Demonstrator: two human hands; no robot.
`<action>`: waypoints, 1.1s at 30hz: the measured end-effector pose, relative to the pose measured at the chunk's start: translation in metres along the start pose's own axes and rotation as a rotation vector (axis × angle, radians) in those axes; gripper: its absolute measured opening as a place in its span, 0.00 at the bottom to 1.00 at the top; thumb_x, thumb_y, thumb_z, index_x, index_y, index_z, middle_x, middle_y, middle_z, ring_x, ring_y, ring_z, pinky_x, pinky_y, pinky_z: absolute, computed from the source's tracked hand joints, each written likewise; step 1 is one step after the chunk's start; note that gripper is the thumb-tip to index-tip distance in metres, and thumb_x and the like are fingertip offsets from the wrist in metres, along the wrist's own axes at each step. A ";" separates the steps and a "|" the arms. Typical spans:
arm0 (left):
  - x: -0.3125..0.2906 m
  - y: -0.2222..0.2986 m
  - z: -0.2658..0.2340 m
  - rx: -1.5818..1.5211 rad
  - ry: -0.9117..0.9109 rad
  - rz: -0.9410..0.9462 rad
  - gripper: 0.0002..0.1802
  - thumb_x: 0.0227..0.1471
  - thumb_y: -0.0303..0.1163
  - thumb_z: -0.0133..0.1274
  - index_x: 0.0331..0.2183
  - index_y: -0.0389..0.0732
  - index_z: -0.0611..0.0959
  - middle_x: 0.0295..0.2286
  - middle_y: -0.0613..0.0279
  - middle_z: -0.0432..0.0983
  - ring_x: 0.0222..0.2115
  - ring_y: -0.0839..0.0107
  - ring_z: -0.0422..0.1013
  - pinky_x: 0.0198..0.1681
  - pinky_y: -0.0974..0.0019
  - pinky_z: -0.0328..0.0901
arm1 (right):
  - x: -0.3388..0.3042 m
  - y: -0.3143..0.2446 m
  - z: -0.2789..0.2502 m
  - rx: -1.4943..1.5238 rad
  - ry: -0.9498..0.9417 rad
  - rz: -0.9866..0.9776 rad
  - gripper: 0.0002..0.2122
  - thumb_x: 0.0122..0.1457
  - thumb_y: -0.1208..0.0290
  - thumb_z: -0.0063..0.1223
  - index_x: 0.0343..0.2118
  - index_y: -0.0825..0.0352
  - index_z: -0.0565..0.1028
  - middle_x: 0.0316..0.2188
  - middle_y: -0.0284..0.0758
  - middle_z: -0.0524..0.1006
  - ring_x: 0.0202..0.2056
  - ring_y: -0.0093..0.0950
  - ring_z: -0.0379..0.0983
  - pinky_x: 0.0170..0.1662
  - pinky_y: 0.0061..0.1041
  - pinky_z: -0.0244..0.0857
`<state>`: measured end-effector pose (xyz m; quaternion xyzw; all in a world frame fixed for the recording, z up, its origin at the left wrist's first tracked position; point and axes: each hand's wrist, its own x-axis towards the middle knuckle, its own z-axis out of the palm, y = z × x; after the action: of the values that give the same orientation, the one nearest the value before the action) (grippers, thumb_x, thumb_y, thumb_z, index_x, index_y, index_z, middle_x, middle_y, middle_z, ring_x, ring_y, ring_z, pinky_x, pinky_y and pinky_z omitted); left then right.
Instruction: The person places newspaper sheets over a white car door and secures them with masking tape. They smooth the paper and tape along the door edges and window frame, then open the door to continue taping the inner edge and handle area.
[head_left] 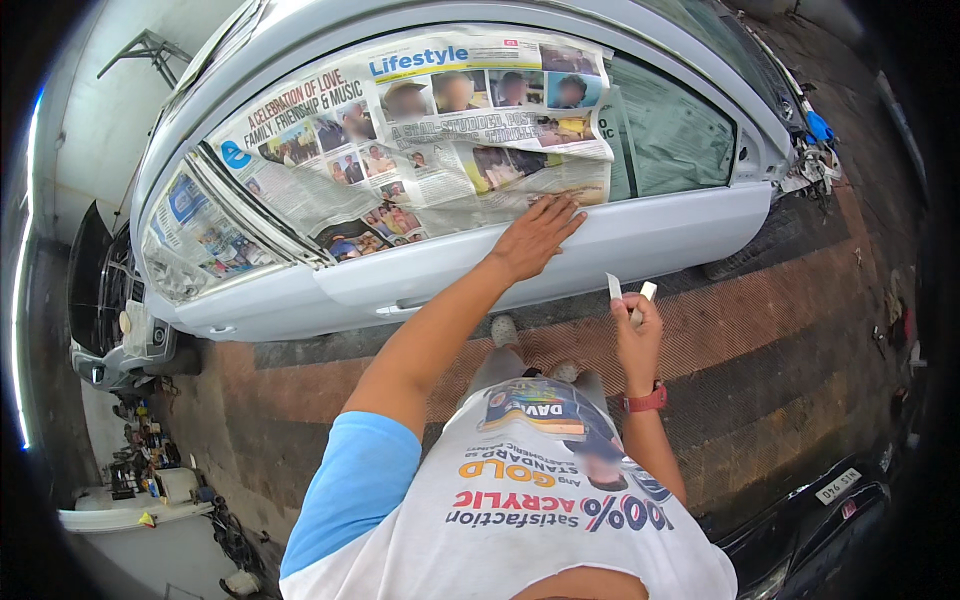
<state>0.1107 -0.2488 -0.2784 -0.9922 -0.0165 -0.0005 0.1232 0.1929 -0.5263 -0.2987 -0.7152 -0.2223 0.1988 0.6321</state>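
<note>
Sheets of newspaper (440, 160) cover most of the side window of a pale grey car door (480, 245). My left hand (540, 235) lies flat with its fingers stretched out, pressing on the paper's lower edge where it meets the door. Lower and to the right, my right hand (638, 325) is closed, apart from the car. A thin pale strip (614, 287) sticks up from its thumb side, and a small cream-coloured piece (648, 292) shows beyond its fingers. I cannot tell exactly what these two are.
More newspaper (205, 235) covers the car's other side window on the left. Greenish covering shows at the right part of the window (675, 135). A ridged reddish-brown mat (720, 330) lies underfoot. A dark car (830, 520) stands behind at the lower right; cluttered tools (140, 450) are at the left.
</note>
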 end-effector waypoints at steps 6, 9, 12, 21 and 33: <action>0.001 0.004 0.011 -0.015 -0.001 -0.006 0.40 0.69 0.45 0.60 0.76 0.50 0.68 0.76 0.60 0.61 0.78 0.56 0.53 0.81 0.46 0.49 | 0.017 -0.014 0.014 -0.059 -0.005 -0.041 0.09 0.70 0.72 0.67 0.37 0.73 0.82 0.34 0.37 0.82 0.38 0.28 0.77 0.47 0.32 0.70; 0.005 -0.001 -0.012 -0.029 0.194 0.076 0.36 0.66 0.40 0.61 0.73 0.49 0.74 0.74 0.60 0.66 0.74 0.57 0.61 0.77 0.49 0.53 | 0.037 -0.027 0.021 -0.106 0.037 -0.085 0.11 0.70 0.69 0.68 0.37 0.73 0.82 0.34 0.39 0.83 0.37 0.31 0.77 0.46 0.33 0.70; 0.026 -0.011 -0.066 -0.015 0.664 -0.046 0.38 0.59 0.36 0.67 0.69 0.48 0.78 0.69 0.59 0.72 0.68 0.57 0.67 0.72 0.47 0.59 | 0.056 -0.043 0.024 -0.064 0.099 -0.043 0.11 0.70 0.68 0.68 0.37 0.73 0.82 0.34 0.39 0.83 0.37 0.30 0.77 0.46 0.33 0.70; 0.076 -0.065 -0.132 -0.145 0.507 -0.227 0.14 0.56 0.35 0.71 0.42 0.42 0.89 0.50 0.57 0.84 0.50 0.49 0.80 0.52 0.48 0.71 | 0.085 -0.048 0.045 0.032 0.145 -0.105 0.12 0.70 0.66 0.69 0.38 0.72 0.83 0.34 0.39 0.82 0.37 0.31 0.76 0.46 0.33 0.70; 0.104 -0.123 -0.140 -0.154 0.410 0.128 0.10 0.64 0.30 0.59 0.47 0.47 0.82 0.38 0.59 0.80 0.42 0.54 0.83 0.38 0.47 0.77 | 0.140 -0.038 0.090 0.059 0.059 -0.347 0.14 0.76 0.64 0.63 0.55 0.67 0.76 0.37 0.32 0.82 0.38 0.22 0.75 0.42 0.27 0.70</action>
<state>0.2107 -0.1606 -0.1126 -0.9769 0.0721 -0.1955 0.0474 0.2547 -0.3691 -0.2724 -0.6528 -0.3179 0.0722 0.6837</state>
